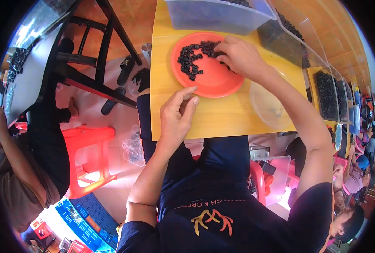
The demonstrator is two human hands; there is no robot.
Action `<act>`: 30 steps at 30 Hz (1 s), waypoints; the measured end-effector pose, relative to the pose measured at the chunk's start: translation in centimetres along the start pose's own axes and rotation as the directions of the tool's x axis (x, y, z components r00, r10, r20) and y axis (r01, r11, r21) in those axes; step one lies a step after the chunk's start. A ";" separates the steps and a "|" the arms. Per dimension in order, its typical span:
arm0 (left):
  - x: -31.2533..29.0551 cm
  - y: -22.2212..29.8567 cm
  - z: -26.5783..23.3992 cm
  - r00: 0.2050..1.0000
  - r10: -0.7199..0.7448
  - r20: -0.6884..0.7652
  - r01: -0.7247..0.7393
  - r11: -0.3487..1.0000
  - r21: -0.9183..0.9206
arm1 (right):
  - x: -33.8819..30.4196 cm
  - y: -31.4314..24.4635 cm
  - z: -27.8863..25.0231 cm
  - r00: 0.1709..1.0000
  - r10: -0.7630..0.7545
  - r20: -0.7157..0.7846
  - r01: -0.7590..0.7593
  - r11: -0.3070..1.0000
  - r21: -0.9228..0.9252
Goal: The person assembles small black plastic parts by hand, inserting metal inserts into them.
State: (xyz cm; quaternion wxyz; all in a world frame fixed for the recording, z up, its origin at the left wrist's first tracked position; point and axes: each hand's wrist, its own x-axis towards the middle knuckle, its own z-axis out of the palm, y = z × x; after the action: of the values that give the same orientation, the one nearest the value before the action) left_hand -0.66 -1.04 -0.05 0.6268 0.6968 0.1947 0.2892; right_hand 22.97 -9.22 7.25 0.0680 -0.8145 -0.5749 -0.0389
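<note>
My hands apart, my right hand (239,55) bent over small black pieces (188,63), whether any is gripped I cannot tell, pieces in red plate (217,84) at upper centre, my left hand (177,113) loosely curled, fingertips parted, by plate's lower rim.

Orange-red is noted on the plate (212,80), black on the small pieces (188,63). The desk (225,118) is coloured yellow, faintly streaked. Dark navy is recorded on the shirt (246,215), marked by a yellow-and-orange emblem (227,222); red is seen on the stool (88,133).
</note>
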 end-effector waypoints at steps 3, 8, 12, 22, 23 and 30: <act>-0.1 -0.1 0.1 1.000 0.023 0.020 -0.023 0.999 0.022 | -0.9 -0.5 1.2 0.997 -0.037 -0.062 0.036 0.999 -0.015; -0.2 0.1 0.0 0.999 0.013 0.035 -0.014 0.999 0.040 | -2.0 -0.7 1.7 0.985 -0.159 -0.067 0.162 0.986 0.050; -0.1 0.0 0.1 1.000 0.019 0.021 -0.020 1.000 0.016 | -2.0 -0.2 1.6 0.982 -0.108 -0.156 0.127 0.984 0.121; -0.1 0.6 0.1 0.999 0.016 0.045 -0.019 0.997 0.069 | -2.9 -1.2 1.4 0.992 -0.101 -0.079 0.105 0.993 0.058; -0.1 0.5 0.0 0.999 0.015 0.045 -0.018 0.997 0.071 | -2.8 -1.4 1.3 0.992 -0.101 -0.079 0.105 0.993 0.059; -0.1 0.3 0.1 0.998 0.014 0.054 -0.017 0.998 0.058 | -2.1 -1.9 2.4 0.998 -0.066 -0.022 0.067 0.995 0.077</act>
State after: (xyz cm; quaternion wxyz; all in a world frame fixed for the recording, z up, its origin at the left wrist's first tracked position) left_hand -0.71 -1.20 0.27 0.6086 0.7240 0.1809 0.2697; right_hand 20.44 -10.14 4.73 0.1039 -0.7912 -0.6021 -0.0265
